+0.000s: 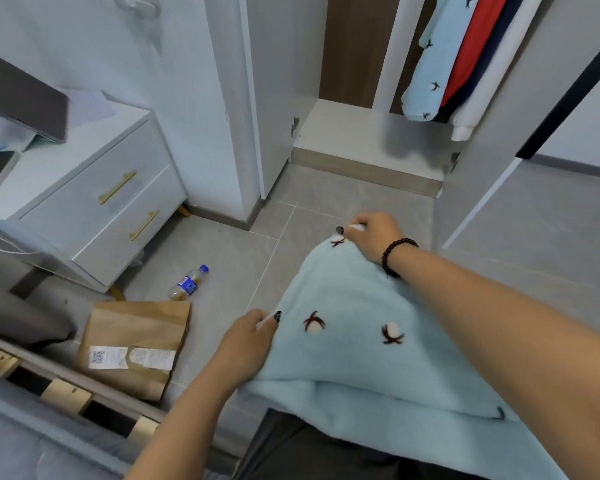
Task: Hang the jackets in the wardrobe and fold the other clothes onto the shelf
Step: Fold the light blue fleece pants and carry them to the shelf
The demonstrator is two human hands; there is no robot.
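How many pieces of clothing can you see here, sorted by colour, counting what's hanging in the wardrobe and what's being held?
Light blue: 2, one hanging garment in the wardrobe and one fleece garment gripped by the left hand and right hand
Red: 1
Dark navy: 1
White: 1
Total: 5

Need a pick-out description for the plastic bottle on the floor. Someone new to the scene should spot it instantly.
Start at the white two-drawer nightstand with gold handles, on the left. On the grey tile floor just in front of its lower corner lies a small clear plastic bottle, beyond the brown paper bag. Its blue cap and blue label set it apart.
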